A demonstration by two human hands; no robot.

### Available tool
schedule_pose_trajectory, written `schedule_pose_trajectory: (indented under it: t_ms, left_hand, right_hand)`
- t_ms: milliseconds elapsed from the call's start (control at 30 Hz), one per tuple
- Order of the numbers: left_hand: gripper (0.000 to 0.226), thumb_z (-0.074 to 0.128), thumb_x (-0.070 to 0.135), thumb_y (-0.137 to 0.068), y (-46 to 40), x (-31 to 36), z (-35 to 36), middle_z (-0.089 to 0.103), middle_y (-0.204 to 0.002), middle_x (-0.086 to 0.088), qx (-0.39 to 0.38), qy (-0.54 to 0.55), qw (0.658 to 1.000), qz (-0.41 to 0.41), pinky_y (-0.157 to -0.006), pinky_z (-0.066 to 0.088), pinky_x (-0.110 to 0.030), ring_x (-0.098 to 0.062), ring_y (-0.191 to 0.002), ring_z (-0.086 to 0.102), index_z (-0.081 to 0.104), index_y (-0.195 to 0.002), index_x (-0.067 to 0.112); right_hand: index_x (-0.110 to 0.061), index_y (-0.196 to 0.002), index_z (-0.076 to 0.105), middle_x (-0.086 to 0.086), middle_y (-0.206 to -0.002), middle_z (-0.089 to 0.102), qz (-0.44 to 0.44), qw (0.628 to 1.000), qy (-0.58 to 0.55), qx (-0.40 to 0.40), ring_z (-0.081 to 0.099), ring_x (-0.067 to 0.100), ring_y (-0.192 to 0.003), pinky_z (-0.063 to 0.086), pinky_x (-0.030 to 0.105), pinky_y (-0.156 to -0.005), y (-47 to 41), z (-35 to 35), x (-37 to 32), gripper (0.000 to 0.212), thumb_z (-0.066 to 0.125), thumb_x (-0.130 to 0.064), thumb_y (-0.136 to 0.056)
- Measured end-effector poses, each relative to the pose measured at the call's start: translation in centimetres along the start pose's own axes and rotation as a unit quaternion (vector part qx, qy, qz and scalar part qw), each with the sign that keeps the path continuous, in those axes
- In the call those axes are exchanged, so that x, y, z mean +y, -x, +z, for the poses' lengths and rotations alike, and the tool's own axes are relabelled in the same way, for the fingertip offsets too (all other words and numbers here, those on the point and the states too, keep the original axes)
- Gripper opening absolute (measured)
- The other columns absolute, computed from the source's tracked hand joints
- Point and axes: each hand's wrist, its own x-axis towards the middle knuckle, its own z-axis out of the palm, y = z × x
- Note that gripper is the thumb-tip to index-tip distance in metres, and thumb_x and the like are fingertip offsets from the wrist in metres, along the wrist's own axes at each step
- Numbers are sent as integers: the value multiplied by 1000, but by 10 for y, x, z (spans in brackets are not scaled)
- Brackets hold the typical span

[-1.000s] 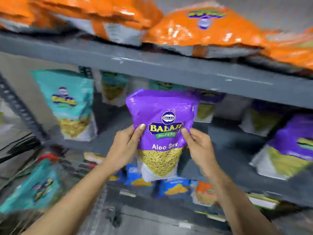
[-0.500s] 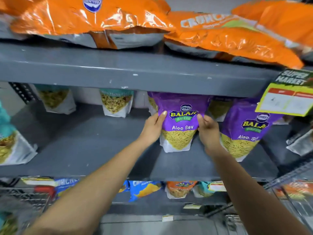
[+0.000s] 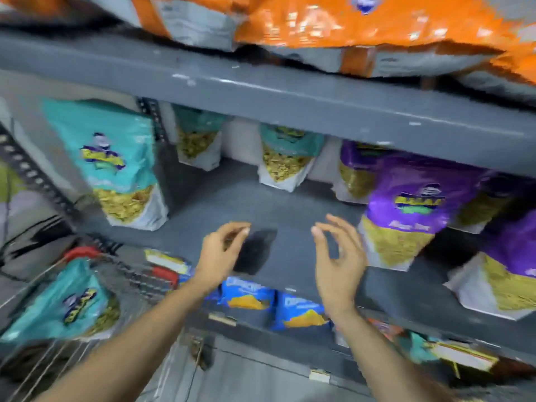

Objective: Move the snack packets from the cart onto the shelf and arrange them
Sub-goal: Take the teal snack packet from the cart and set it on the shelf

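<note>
While both hands hang empty over the middle shelf (image 3: 261, 204), the step in hand reads as the reach back for the next packet, and it pays to go left to right. At the far left the cart (image 3: 87, 256), a wire basket with red trim, holds a teal packet (image 3: 63, 303) lying tilted on its side, long axis slanting from lower left to upper right, printed face up; the picture is too blurred to tell which end is its top. I would take it by its 2 long edges, 1 hand on each, and turn it upright on the way up so its base lands flat. On the shelf's left end another teal packet (image 3: 116, 161) stands upright, long axis vertical, face outward, with 2 more teal ones further back; the new one probably belongs beside these, face forward. The left hand (image 3: 220, 253) shows a narrow grip, thumb and fingers nearly pinched on nothing. The right hand (image 3: 336, 256) is loosely spread, fingers curled, also empty, just beside the purple packet (image 3: 406, 210), which stands upright and face out, leaning slightly. More purple packets sit to its right, and orange bags lie flat on the shelf above. Keep sleeves and wrists clear of the standing purple one when withdrawing, since it looks easy to tip.
</note>
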Motion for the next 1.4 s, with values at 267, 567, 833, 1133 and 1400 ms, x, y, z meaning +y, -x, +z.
schedule_pose_trajectory:
  t_ms: [267, 567, 833, 1133, 1400]
  left_hand:
    - [7, 71, 27, -79, 127, -166, -214, 68, -68, 8, 102, -72, 958, -259, -63, 47, -17, 14, -58, 57, 70, -73, 25]
    - [46, 81, 49, -64, 192, -314, -318, 65, -67, 2, 81, -81, 877, -466, -61, 53, -30, -9, -58, 56, 66, -76, 7]
    - [41, 57, 34, -93, 122, -323, -278, 66, -118, -10, 196, -24, 910, -364, -89, 49, -31, -25, -104, 62, 57, -123, 6]
    - [52, 41, 48, -96, 127, -298, -302, 72, -97, -21, 249, -122, 915, -293, -78, 55, -43, -36, -89, 68, 66, -96, 2]
    - [48, 38, 55, -93, 137, -166, -347, 74, -97, -1, 118, -140, 960, -213, -78, 59, -45, -20, -88, 71, 64, -97, 16]
  right_hand:
    - [-13, -80, 75, 2, -82, 76, 39, 901, -7, -431, 68, 15, -76, 53, 30, -79, 140, 206, -35, 12, 70, -24, -80]
    - [3, -109, 67, 22, -110, 71, 168, 774, 136, -595, 66, 34, -105, 43, 29, -72, 234, 386, -16, 27, 64, -10, -86]
    - [-10, -132, 52, 7, -112, 64, 263, 745, 114, -603, 57, 20, -91, 47, 26, -63, 251, 444, 30, 38, 53, -5, -94]
    - [-19, -89, 62, 17, -108, 70, 224, 772, 16, -595, 67, 28, -88, 55, 37, -79, 256, 439, 8, 18, 48, -18, -99]
    - [10, -95, 57, 35, -95, 68, 158, 810, -52, -563, 58, 20, -74, 48, 38, -65, 207, 379, -53, 37, 51, -26, -97]
